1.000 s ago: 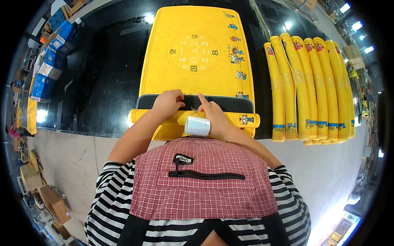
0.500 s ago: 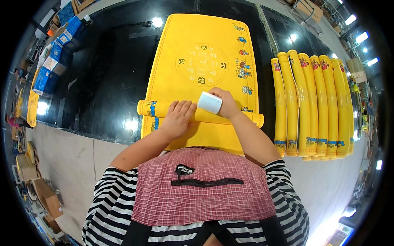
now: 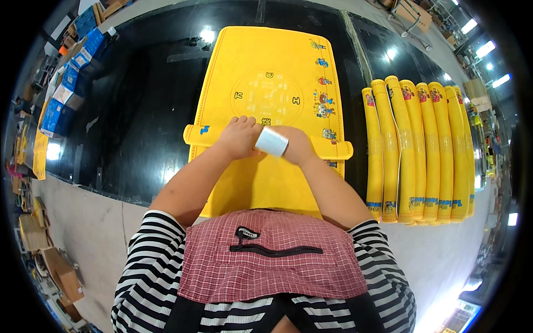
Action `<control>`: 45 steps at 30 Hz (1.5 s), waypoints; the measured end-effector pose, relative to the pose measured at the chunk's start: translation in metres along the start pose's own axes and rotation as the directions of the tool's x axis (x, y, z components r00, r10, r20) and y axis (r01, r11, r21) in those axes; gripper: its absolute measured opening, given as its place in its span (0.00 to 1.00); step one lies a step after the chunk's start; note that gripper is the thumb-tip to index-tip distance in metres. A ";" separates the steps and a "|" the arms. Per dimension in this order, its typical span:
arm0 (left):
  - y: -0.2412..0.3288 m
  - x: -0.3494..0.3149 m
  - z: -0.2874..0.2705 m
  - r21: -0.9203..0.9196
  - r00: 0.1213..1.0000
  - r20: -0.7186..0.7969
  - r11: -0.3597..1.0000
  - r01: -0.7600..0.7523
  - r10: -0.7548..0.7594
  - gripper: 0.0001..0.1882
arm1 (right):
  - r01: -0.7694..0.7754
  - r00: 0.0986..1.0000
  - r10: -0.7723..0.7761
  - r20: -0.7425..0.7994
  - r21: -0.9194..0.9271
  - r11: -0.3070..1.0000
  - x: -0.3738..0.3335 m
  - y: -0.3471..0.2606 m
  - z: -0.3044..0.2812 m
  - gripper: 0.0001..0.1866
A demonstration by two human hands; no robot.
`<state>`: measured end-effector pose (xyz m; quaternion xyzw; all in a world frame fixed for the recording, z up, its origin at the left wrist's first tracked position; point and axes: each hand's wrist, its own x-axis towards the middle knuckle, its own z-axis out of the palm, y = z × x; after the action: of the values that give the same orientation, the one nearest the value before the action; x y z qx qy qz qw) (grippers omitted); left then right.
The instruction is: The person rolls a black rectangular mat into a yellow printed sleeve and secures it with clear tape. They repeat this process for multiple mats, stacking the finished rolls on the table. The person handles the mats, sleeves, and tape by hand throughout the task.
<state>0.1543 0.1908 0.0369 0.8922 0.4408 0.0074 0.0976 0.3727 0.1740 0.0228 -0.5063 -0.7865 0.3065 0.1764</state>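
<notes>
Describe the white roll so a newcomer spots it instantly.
On the black table lies a flat yellow mat, a rolled yellow one across it. There, the right hand holds the white roll. Unlike the long yellow rolls farther right, it's short and whitish.

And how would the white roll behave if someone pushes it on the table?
The white roll, being cylindrical, would probably roll on its side. It is likely light, since only the right hand seems to hold it.
</notes>
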 end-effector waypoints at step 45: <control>-0.039 0.069 0.023 -0.003 0.964 -0.264 1.000 0.005 -0.006 0.38 | 0.214 0.958 0.004 -0.288 0.721 0.659 0.092 0.080 -0.007 0.10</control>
<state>0.1682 0.2641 0.0023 0.8819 0.4524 0.1265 0.0391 0.3930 0.2834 -0.0282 -0.3790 -0.5892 0.5201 0.4886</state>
